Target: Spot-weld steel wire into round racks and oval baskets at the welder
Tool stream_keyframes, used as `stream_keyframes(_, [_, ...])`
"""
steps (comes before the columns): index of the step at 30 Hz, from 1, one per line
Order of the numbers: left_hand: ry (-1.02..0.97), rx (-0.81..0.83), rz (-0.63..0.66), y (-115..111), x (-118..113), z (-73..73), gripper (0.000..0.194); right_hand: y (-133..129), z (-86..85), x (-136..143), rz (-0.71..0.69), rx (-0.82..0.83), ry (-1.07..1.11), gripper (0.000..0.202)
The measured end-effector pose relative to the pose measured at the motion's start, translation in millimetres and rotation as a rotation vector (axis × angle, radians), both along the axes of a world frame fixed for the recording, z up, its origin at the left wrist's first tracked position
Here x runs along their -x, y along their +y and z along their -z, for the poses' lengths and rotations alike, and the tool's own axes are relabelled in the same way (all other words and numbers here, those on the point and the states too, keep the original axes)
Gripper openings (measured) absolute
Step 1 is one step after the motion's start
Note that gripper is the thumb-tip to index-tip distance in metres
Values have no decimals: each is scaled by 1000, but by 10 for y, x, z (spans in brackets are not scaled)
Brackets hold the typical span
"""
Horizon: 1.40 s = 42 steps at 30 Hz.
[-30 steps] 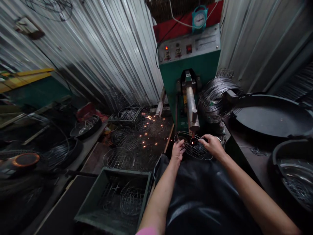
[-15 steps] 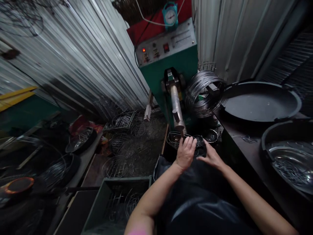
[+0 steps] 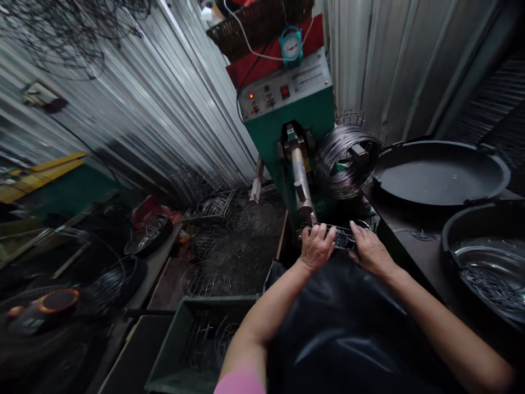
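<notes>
My left hand (image 3: 318,247) is closed on the left side of a small wire rack (image 3: 343,238) made of thin shiny rods. At the rack's right end, my right hand (image 3: 372,250) grips it between thumb and fingers. The rack lies just under the metal arm (image 3: 302,183) of a green machine (image 3: 266,134), close to its lower electrode tip. Whether the rack touches the tip cannot be made out. My fingertips partly cover the wires.
A coil of wire (image 3: 342,161) hangs on the machine's right. Black pans (image 3: 441,172) stand on the right-hand table, one holding a steel bowl (image 3: 488,257) of small metal pieces. At lower left is a green crate (image 3: 164,358) with wire parts; more wire pieces lie on the floor.
The view has shifted, so the machine sits slightly lower and further right. The rack has turned from an oval-looking tilt to a flatter, edge-on pose, and my right hand has come up onto it.
</notes>
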<state>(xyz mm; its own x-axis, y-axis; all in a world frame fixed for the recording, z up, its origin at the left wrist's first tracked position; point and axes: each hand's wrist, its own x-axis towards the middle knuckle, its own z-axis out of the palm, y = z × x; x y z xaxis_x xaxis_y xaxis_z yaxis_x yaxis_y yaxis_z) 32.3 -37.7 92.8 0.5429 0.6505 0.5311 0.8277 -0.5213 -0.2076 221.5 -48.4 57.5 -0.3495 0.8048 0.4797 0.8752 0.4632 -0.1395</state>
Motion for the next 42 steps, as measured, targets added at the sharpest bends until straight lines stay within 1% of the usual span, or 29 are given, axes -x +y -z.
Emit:
stream_keyframes(2, [-11,20,19,5,-4,-22,43,58,-55,-46,-29,27,-11,80])
stream_keyframes(4, [-6,33,24,-30,10,-27,44,106,-57,-64,-84,58,8,80])
stream_keyframes(6, [-20,42,-1,-93,61,-21,45,133,-43,-40,-160,91,46,79])
stream_keyframes(10, [-105,92,-92,-170,281,-9,49,168,-64,139,-264,118,88,77])
stream_keyframes(14, [-156,132,-120,-95,506,-15,51,261,-123,339,-292,98,67,72])
stream_keyframes(18, [-182,141,-114,10,584,-24,51,362,-130,408,-275,84,53,71])
stream_keyframes(23, [-198,142,-102,84,575,-16,52,427,-113,402,-225,56,0,70])
stream_keyframes(29, [-213,205,-93,130,580,-28,51,465,-128,421,-207,47,-42,67])
stream_keyframes(35, [-223,265,-44,166,606,-55,51,438,-135,447,-182,16,-61,62])
stream_keyframes(38, [-243,277,-5,203,635,-48,52,387,-131,480,-140,14,-71,65])
stream_keyframes(42, [-269,315,66,262,693,-45,48,283,-126,557,-78,4,-40,71])
